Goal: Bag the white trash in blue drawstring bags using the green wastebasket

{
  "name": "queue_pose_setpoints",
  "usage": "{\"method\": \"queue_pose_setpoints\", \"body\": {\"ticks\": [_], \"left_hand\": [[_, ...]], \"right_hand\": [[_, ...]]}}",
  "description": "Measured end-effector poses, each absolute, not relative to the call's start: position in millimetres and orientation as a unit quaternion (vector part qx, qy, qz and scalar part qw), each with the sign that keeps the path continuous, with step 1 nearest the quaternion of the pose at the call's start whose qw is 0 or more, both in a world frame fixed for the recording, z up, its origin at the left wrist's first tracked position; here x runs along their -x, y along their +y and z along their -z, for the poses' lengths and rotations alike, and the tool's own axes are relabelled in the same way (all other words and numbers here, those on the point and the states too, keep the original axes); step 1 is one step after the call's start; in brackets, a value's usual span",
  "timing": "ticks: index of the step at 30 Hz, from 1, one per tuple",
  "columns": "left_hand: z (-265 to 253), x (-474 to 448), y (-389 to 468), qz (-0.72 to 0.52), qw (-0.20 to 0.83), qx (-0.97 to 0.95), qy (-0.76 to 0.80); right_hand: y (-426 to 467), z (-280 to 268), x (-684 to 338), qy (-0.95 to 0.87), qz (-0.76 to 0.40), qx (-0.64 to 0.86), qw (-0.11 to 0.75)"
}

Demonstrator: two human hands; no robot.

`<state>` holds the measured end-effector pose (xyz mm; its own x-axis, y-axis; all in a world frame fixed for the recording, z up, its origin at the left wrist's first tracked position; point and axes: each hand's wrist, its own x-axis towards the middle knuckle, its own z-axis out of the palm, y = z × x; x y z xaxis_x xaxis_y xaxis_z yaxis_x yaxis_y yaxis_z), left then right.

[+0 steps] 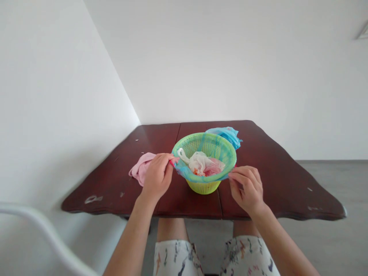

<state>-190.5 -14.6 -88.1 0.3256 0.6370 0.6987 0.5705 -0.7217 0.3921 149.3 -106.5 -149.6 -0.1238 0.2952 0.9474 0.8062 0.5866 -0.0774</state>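
A green-yellow plastic basket (204, 188) with slotted walls stands upright on the table. Thin blue plastic bag film (184, 170) lines it and folds over its rim. Inside lies a crumpled whitish plastic bag (198, 159) next to something pinkish, with small orange bits. My left hand (159, 170) is closed at the rim's left side, pinching the blue film; a bit of red shows by its fingertips. At the right front of the rim my right hand (247, 188) pinches the film's edge between thumb and fingers.
A dark red wooden table (273, 184) with wavy edges stands near the white walls. A pink cloth (142, 166) lies left of the basket, partly behind my left hand. Behind the basket sits crumpled blue plastic (228, 134). A white curved bar (43, 230) shows at lower left.
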Motion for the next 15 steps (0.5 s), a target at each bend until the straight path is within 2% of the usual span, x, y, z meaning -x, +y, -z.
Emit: {"method": "queue_pose_setpoints", "body": {"ticks": [3,6,9,12,15], "left_hand": [[84.6,181.0,-12.2,-0.421,0.097,-0.806,0.405],[91.1,169.5,-9.4,-0.478,0.209,-0.749,0.408],[93.9,158.2,-7.4,-0.528,0.282,-0.704,0.383],[90.8,148.1,-5.8,-0.534,0.298,-0.7,0.368],[89.0,138.0,-4.6,-0.532,0.291,-0.701,0.376]], "right_hand": [[-101.9,132.3,-158.0,-0.768,0.204,0.37,0.481],[-103.1,122.3,-166.9,-0.813,0.173,0.387,0.399],[-110.1,120.9,-173.4,-0.82,0.193,0.41,0.349],[-119.6,124.3,-173.7,-0.816,0.206,0.405,0.357],[-126.3,127.8,-169.0,-0.803,0.2,0.371,0.421]]}}
